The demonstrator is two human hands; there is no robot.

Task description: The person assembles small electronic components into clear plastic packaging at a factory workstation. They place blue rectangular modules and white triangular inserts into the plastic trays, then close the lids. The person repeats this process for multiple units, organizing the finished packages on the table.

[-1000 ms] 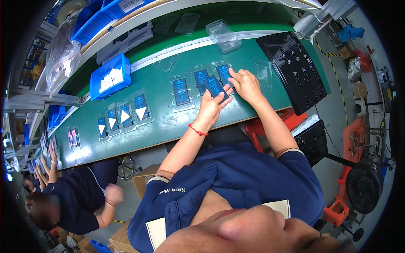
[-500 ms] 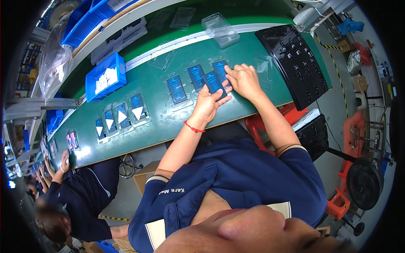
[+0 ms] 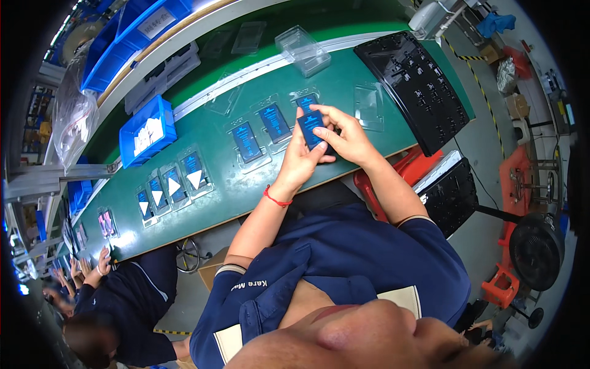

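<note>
A flat, black phone battery (image 3: 311,126) with blue print is held up over the bench's front part. My left hand (image 3: 299,161) grips it from below and the left, thumb at its lower edge. From the right, my right hand (image 3: 349,139) closes on it too, with the thumb on its face. Just behind it, another battery (image 3: 305,101) lies in a clear plastic tray, partly covered by my fingers and the held one. Two more batteries, one nearer (image 3: 268,122) and one farther left (image 3: 247,142), rest in their own clear trays.
Several trayed batteries with white triangles (image 3: 174,183) lie farther left. A blue bin (image 3: 126,142) holds white pieces. An unfilled clear tray (image 3: 369,107) and a black slotted panel (image 3: 413,86) are at right, clear boxes (image 3: 304,52) behind. A co-worker (image 3: 132,301) sits at left.
My right hand has left the trayed battery at the back and come onto the battery in my left hand. That battery is now more upright. The whole view has shifted slightly.
</note>
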